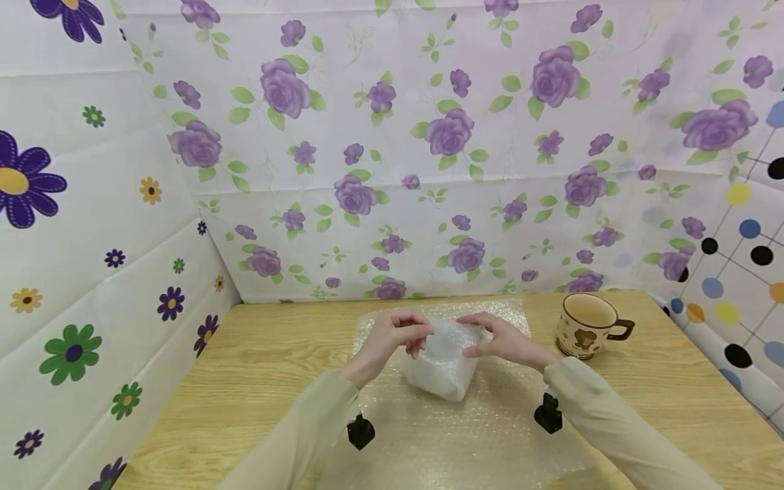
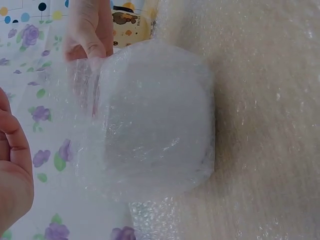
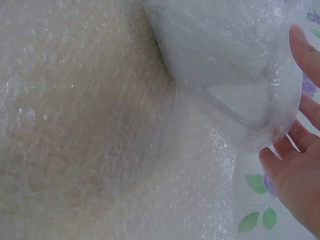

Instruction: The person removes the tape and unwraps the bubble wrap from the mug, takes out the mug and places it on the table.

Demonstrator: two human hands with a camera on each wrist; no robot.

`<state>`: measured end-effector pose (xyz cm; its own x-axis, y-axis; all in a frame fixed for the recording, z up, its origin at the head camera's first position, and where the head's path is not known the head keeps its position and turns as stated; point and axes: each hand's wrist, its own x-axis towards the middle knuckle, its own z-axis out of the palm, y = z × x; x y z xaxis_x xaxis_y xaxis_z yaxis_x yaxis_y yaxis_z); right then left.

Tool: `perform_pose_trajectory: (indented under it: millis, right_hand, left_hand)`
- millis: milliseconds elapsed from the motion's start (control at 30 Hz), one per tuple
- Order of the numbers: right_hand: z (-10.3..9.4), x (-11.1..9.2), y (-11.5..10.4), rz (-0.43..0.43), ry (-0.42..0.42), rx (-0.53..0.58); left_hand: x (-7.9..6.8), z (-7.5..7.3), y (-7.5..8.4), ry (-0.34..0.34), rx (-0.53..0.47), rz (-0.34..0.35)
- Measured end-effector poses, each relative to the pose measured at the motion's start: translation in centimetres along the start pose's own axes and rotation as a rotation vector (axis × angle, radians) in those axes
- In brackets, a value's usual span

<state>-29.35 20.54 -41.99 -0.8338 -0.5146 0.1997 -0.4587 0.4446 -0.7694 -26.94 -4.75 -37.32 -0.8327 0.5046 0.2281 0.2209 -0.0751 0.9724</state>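
A bundle in bubble wrap (image 1: 442,364) sits on a sheet of bubble wrap (image 1: 453,442); the thing inside is a whitish shape blurred by the layers. My right hand (image 1: 505,339) holds the bundle's upper right side, thumb in front and fingers on the far side. In the right wrist view the right-hand fingers (image 3: 306,55) lie along the bundle's loose end. My left hand (image 1: 388,340) hovers at the bundle's upper left, fingers bent and apart from the wrap. In the left wrist view, the left hand (image 2: 14,175) shows loosely curled fingers with nothing between them.
A cream mug (image 1: 584,325) with a brown rim, brown handle and bear picture stands at the right of the wooden table (image 1: 263,381). Floral cloth (image 1: 392,150) hangs behind, with patterned cloths on both sides. Black wrist cameras (image 1: 361,431) hang below each wrist.
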Motion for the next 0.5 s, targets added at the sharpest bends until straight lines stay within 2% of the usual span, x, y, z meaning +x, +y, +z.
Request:
perform_pose_trajectory:
  millis: [100, 500]
  right_hand:
    - [-0.04, -0.02, -0.01, -0.004, -0.005, 0.002]
    - [-0.56, -0.39, 0.08, 0.053, -0.036, 0.012]
  left_hand:
    - [0.18, 0.05, -0.01, 0.008, -0.002, -0.001]
    - [0.14, -0.90, -0.28, 0.130, 0.016, -0.082]
